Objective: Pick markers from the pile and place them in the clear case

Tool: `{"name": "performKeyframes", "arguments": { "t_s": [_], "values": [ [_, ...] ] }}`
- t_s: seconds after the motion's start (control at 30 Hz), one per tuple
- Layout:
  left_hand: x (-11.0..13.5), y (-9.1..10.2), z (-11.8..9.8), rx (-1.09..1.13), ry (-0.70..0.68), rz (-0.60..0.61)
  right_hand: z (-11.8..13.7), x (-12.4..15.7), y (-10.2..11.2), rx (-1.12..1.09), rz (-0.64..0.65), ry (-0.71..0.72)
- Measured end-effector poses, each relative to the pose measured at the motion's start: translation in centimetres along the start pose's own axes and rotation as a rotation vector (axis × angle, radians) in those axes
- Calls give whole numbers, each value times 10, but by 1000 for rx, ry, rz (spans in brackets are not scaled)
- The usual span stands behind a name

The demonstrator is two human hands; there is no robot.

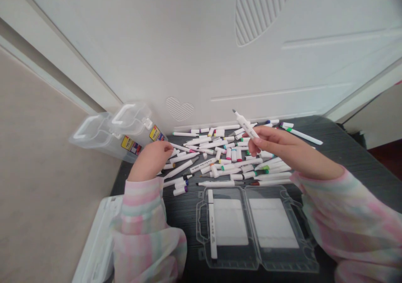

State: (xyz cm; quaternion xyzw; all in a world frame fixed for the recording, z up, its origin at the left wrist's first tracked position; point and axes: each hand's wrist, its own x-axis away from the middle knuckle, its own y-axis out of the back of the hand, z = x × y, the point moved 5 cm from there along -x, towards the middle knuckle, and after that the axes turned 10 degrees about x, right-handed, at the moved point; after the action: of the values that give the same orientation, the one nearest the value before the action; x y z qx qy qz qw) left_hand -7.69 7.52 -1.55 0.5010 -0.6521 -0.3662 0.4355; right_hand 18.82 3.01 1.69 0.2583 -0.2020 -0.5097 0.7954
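Note:
My right hand is closed round a white marker with its cap off, the dark tip pointing up and to the left. My left hand rests curled at the left edge of a pile of white markers with coloured caps; its fingers pinch at a marker there, but what they grip is hidden. The pile is spread over a dark table top. Both sleeves are pastel striped.
An open clear plastic case lies near me with one white marker in its left half. A clear carry box with handles lies tipped at the far left. A white door rises behind the table. A white bin edge shows lower left.

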Motion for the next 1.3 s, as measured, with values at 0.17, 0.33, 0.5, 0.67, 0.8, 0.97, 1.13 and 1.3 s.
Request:
{"name": "performKeyframes", "arguments": {
  "t_s": [0.17,0.33,0.5,0.67,0.8,0.97,1.13,1.3],
  "values": [
    [-12,-24,-12,27,-86,57,0,0,1,12,1,19],
    [-21,-38,-9,3,-80,27,-1,-1,2,30,-5,-2],
    [-26,-46,-3,9,-62,27,0,0,2,23,-11,-4],
    [-15,-32,-22,94,-142,3,-1,0,3,28,-10,14],
    [13,-5,-55,443,-357,34,-3,-1,2,15,-2,20],
    [36,13,-73,736,-447,38,-3,-1,1,-14,1,18],
    [34,13,-70,1057,-421,-54,2,3,-8,-50,115,49],
    [27,8,-72,1397,-374,-22,9,5,-18,94,258,88]
  ]
}}
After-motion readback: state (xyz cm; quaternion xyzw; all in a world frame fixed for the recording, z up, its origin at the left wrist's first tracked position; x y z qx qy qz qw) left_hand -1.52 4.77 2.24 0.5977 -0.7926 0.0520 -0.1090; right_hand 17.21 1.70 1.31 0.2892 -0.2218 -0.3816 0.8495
